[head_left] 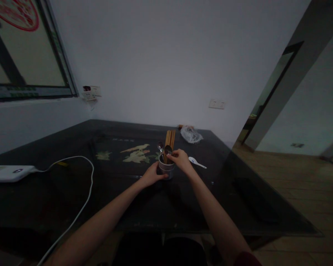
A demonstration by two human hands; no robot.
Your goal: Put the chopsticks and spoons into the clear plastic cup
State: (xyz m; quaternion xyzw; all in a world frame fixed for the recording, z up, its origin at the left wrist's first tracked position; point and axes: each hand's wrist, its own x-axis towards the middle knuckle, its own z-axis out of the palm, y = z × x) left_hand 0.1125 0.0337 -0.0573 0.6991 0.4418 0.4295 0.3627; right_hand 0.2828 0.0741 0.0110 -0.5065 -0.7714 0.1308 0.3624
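Observation:
A small metal cup [166, 170] stands on the dark glass table [183, 207] in front of me. Wooden chopsticks [170, 139] and metal spoons [164, 149] stick up out of it. My left hand [152, 175] is wrapped round the cup's left side near its base. My right hand [181, 159] is closed over the cup's right rim, its fingers pinching the utensil handles inside. A white ceramic spoon [197, 162] lies on the table just right of my right hand.
A white device [9, 173] with a white cable [84, 184] lies at the left. A crumpled plastic bag [191, 134] sits at the far edge. The table's right edge borders a wooden floor and a doorway.

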